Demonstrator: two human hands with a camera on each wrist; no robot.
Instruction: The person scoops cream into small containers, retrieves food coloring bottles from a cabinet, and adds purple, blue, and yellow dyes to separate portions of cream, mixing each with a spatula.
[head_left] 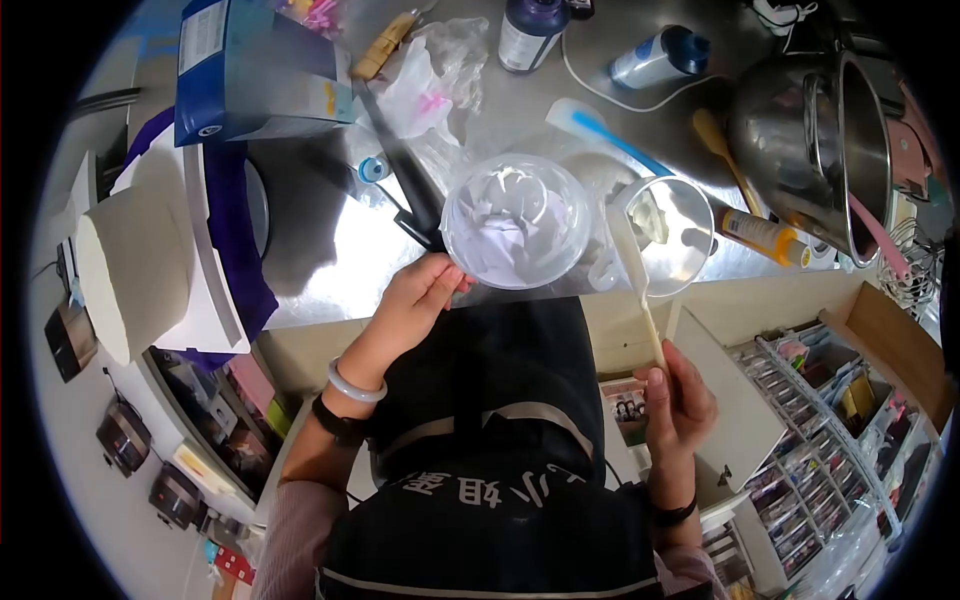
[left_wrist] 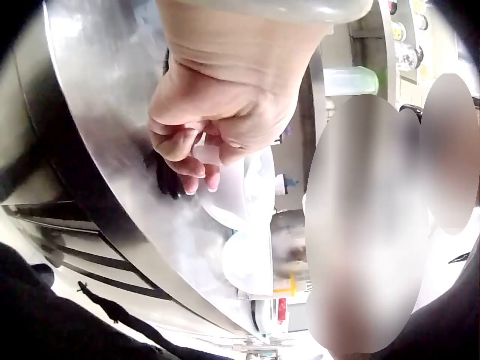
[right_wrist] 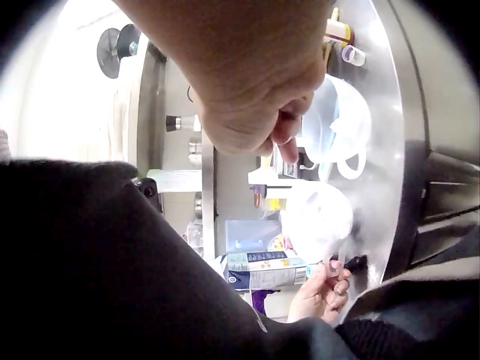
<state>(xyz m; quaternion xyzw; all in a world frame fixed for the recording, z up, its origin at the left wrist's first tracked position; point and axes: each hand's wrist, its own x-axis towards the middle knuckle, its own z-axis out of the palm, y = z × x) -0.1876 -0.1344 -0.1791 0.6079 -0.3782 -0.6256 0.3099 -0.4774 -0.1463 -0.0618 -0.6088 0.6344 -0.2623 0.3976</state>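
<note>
My left hand (head_left: pixel 412 300) pinches the small tab handle of a clear plastic bowl (head_left: pixel 574 255) at the front of the steel table. Pale lilac-white cream (head_left: pixel 500 243) is smeared inside that bowl. In the left wrist view a translucent piece of the handle (left_wrist: pixel 207 154) shows between the bent fingers. My right hand (head_left: pixel 680 400) grips the lower end of a cream-coloured spatula (head_left: pixel 630 250). Its blade overlaps the near side of a clear measuring cup (head_left: pixel 690 270), which has a pale smear inside. In the right wrist view the cup's loop handle (right_wrist: pixel 352 165) faces the table edge.
A black-handled tool (head_left: pixel 400 165) lies left of the bowl, near a blue box (head_left: pixel 270 80). Behind the cup are a blue-handled spatula (head_left: pixel 620 140) and bottles (head_left: pixel 650 58). A steel mixing bowl (head_left: pixel 780 130) lies tipped at right. A white cake form (head_left: pixel 130 270) stands far left.
</note>
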